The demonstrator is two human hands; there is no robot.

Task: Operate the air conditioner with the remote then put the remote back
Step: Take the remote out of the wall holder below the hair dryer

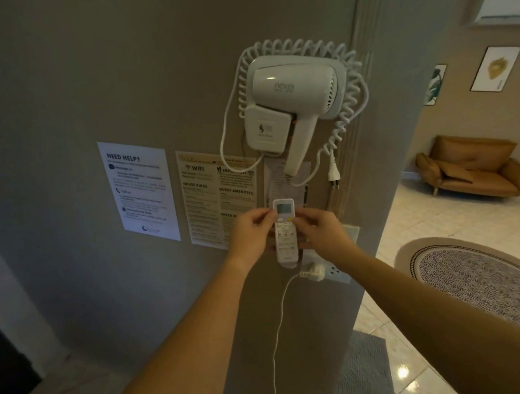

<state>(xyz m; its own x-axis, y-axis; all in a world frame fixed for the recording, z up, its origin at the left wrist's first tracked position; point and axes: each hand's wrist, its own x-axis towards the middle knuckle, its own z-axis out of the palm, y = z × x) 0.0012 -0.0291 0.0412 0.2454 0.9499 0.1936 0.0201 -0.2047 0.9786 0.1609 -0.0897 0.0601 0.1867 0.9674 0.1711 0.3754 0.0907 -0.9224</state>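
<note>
A white air conditioner remote (pixel 285 230) with a small grey screen stands upright against the grey wall, below the hair dryer. My left hand (pixel 251 233) pinches its left edge near the top buttons. My right hand (pixel 321 229) grips its right edge. Whether the remote sits in a wall holder is hidden by my fingers. The white air conditioner (pixel 501 3) hangs high on the far wall at the top right, partly cut off by the frame.
A white wall-mounted hair dryer (pixel 294 99) with a coiled cord hangs above the remote. Paper notices (pixel 141 188) are stuck to the wall on the left. A socket with a white plug (pixel 317 272) sits just below the remote. A tan sofa (pixel 476 167) and round rug (pixel 486 280) lie to the right.
</note>
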